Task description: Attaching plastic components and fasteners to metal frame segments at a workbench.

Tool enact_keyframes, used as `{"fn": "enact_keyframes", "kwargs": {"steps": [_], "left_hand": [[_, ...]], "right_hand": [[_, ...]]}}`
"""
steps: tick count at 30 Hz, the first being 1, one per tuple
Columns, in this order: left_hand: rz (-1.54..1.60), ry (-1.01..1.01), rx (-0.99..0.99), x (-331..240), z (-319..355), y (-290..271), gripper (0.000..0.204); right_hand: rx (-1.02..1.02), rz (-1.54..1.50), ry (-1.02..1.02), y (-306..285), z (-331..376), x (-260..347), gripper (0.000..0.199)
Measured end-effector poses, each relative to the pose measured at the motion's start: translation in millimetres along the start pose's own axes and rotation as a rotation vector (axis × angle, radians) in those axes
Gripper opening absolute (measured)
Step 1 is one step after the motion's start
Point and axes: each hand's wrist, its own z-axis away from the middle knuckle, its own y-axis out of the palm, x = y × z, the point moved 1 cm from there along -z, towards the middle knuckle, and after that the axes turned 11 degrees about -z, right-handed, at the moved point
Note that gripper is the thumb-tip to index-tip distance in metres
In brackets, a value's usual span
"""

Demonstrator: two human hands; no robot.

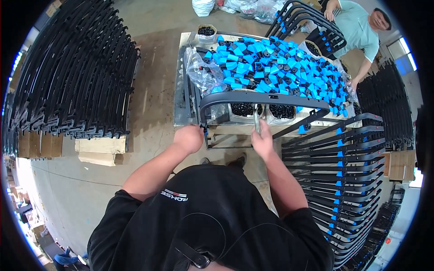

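Observation:
A black curved tubular metal frame stands in front of me at the near edge of the worktable. My left hand is closed round its left leg, low down, with a bit of blue showing just beside the fingers. In my right hand is a slim, silvery metal hand tool, held upright inside the frame's arch. Its exact kind cannot be made out. Right behind the tool sit two tubs of small black parts. A blue piece is fitted on the frame's right-hand bar.
Blue and black plastic pieces are heaped over the table, beside a clear plastic bag. Similar frames are stacked at right and at far left. Across the table a person in a light green shirt touches other black frames.

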Motion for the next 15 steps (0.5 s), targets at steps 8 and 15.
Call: {"fn": "enact_keyframes", "kwargs": {"steps": [8, 15], "left_hand": [[0.904, 0.190, 0.036, -22.7, 20.7, -1.7, 0.047], [1.476, 0.391, -0.128, -36.2, 23.8, 11.6, 0.044]], "right_hand": [[0.464, -0.530, 0.270, -2.8, 70.0, 59.2, 0.041], [0.452, -0.258, 0.096, 8.1, 70.2, 75.5, 0.037]]}}
